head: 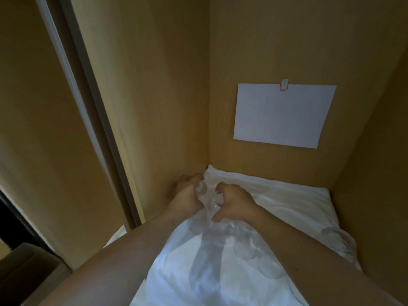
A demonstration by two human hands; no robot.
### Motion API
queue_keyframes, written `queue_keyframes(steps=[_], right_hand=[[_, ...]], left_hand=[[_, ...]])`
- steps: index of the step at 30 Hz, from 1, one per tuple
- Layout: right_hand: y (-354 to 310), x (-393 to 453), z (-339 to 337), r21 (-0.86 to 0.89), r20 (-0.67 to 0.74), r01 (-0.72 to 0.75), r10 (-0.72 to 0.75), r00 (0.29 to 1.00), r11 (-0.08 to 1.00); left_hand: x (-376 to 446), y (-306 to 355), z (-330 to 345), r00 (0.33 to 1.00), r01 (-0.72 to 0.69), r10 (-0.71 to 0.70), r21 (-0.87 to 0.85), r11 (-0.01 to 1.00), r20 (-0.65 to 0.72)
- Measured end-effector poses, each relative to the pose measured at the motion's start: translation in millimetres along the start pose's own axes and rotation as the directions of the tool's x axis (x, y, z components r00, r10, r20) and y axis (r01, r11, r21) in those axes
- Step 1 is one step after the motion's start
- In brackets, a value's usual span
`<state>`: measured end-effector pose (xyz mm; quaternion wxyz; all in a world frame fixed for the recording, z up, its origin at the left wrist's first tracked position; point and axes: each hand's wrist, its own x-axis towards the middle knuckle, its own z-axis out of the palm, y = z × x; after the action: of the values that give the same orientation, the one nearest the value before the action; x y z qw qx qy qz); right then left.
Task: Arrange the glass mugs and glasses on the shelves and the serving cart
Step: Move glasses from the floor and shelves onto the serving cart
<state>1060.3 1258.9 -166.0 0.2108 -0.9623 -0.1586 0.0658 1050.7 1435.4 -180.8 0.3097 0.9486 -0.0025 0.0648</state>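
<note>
Two hands set glasses deep in a wooden shelf lined with white cloth.

Left hand [187, 195] curls round a clear glass [202, 188] at the corner, 11 o'clock of the white cloth [276, 199]; right hand [231, 204] grasps a second glass [217, 200] just beside it; more glasses [245, 248] stand at 5 o'clock; a paper sheet [284, 114] hangs at 1 o'clock.
</note>
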Motion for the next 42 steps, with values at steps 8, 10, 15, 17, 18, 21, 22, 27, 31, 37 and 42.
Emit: queue_keyframes(steps=[8, 10, 15, 17, 18, 21, 22, 27, 31, 37, 42], right_hand=[[-19, -35, -29, 0.108, -0.481, -0.081, 0.124, 0.868, 0.991], [-25, -51, -33, 0.145, -0.582, -0.112, 0.177, 0.794, 0.983], [-40, -101, -38, 0.27, -0.734, -0.144, 0.3, 0.609, 0.952], [-45, -122, -36, 0.312, -0.775, -0.135, 0.334, 0.537, 0.941], [-48, -136, -34, 0.337, -0.788, -0.137, 0.358, 0.501, 0.932], [-58, -174, -23, 0.402, -0.802, -0.131, 0.418, 0.427, 0.906], [-60, -186, -19, 0.418, -0.808, -0.119, 0.428, 0.405, 0.901], [-73, -254, -2, 0.432, -0.862, -0.083, 0.439, 0.253, 0.898], [-77, -309, 1, 0.446, -0.866, -0.231, 0.482, 0.13, 0.865], [-84, -378, 2, 0.539, -0.833, -0.29, 0.552, -0.042, 0.791], [-71, -441, 3, 0.576, -0.814, -0.325, 0.563, -0.144, 0.75]], left_hand=[[-18, 23, -45, 0.972, -0.137, 0.115, -0.098, 0.986, -0.205], [-26, 32, -55, 0.961, -0.179, 0.151, -0.104, 0.978, -0.233], [-58, 51, -73, 0.922, -0.267, 0.219, -0.114, 0.957, -0.32], [-70, 53, -76, 0.911, -0.298, 0.228, -0.166, 0.94, -0.344], [-78, 54, -77, 0.906, -0.32, 0.234, -0.211, 0.924, -0.352], [-106, 54, -76, 0.904, -0.364, 0.253, -0.311, 0.878, -0.344], [-115, 55, -75, 0.905, -0.372, 0.262, -0.328, 0.868, -0.334], [-157, 63, -71, 0.901, -0.42, 0.303, -0.451, 0.788, -0.31], [-190, 82, -63, 0.901, -0.434, 0.351, -0.522, 0.734, -0.255], [-244, 120, -46, 0.89, -0.432, 0.423, -0.609, 0.665, -0.169], [-287, 161, -22, 0.861, -0.409, 0.504, -0.688, 0.599, -0.073]])
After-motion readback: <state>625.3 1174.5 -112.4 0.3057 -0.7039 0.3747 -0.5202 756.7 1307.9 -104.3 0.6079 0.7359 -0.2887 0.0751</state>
